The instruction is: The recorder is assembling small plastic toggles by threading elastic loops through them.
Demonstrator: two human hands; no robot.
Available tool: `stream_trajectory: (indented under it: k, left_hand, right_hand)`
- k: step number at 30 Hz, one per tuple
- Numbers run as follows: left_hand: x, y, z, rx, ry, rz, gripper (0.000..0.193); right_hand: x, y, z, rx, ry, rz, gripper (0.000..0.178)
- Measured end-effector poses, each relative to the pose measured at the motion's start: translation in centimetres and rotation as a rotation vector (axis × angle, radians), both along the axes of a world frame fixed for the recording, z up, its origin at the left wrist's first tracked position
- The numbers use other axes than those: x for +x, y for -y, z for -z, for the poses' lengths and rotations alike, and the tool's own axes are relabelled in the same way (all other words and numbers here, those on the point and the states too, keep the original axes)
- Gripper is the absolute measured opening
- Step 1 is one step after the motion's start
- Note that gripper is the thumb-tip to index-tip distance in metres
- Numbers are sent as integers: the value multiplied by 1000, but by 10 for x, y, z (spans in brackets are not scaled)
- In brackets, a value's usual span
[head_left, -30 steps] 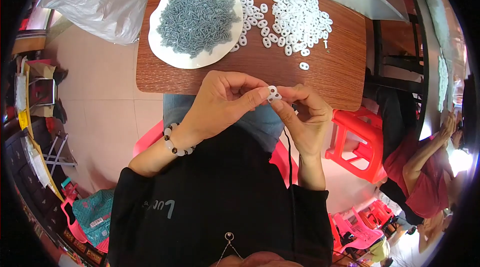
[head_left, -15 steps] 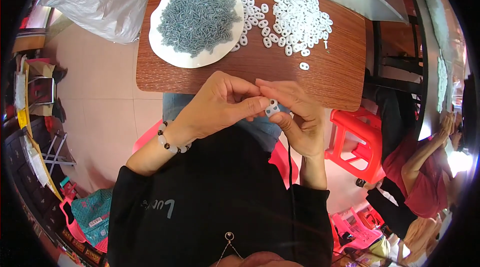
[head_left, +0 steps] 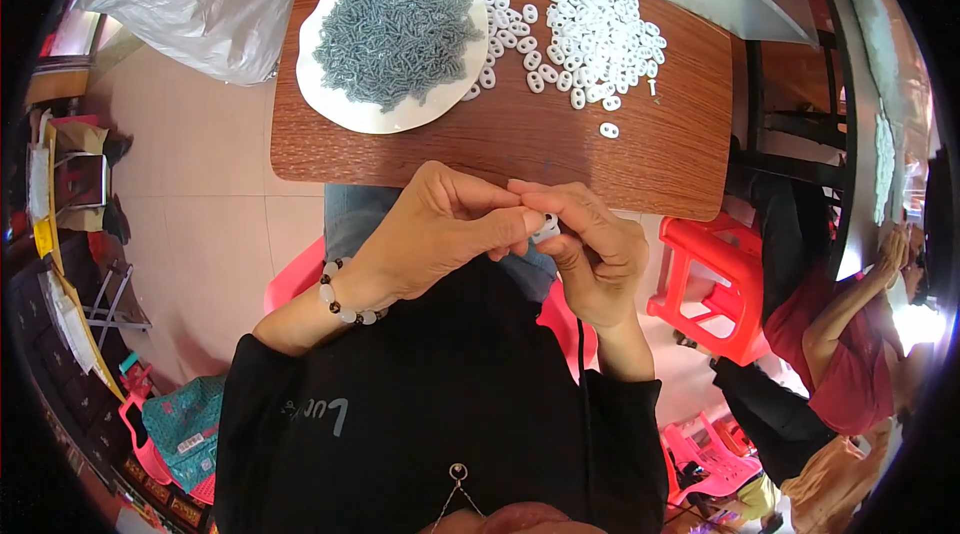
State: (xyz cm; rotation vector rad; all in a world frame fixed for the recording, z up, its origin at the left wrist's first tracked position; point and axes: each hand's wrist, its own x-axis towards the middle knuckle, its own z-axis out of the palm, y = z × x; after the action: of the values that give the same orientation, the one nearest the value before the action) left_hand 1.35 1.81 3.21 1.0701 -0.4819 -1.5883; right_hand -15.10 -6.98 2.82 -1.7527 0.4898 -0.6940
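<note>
In front of my lap, below the table's near edge, my two hands meet. A small white plastic piece [head_left: 547, 230] with dark holes is pinched between the thumb and fingers of my right hand [head_left: 598, 259]. My left hand [head_left: 450, 234] comes from the other side, its thumb tip against the piece and its fingers curled behind. Whatever lies between those left fingers is hidden. Beyond the hands stands a white scalloped plate [head_left: 385, 122], heaped with tiny grey ridged metal pieces [head_left: 395, 39]. To its right spreads a pile of white two-hole plastic pieces [head_left: 600, 34].
One loose white piece [head_left: 609, 131] lies nearer on the brown wooden table [head_left: 400, 159]. A translucent bin [head_left: 750, 4] and a white plastic bag [head_left: 200, 4] flank the table. A red stool [head_left: 715, 284] stands at right; farther right another person [head_left: 840, 354] sits.
Both hands have come slightly lower and closer to my body. The white piece has turned between the fingers, and the left thumb now covers more of it.
</note>
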Motion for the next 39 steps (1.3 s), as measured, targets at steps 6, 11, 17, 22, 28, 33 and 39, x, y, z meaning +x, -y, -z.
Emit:
stream_trajectory:
  k: [6,11,17,22,28,33,39]
  left_hand:
    - [-4,-7,-9,22,8,-35,13]
    - [-10,-6,-10,28,8,-71,13]
    - [-8,-4,-7,44,-45,-76,12]
    - [-10,1,0,16,-70,-98,15]
    - [-9,14,11,27,10,-118,22]
    - [-4,17,13,37,63,-84,28]
    - [9,-6,33,71,-48,-239,27]
  right_hand:
    - [-1,-4,-3,-70,18,-45,28]
    - [2,-7,0,-117,47,46,35]
    - [4,-7,-2,-128,17,61,32]
    - [8,-2,10,-98,37,86,22]
    - [12,9,10,124,-16,103,19]
    - [2,64,-20,-22,-73,239,17]
    - [22,219,-59,-708,-138,663,37]
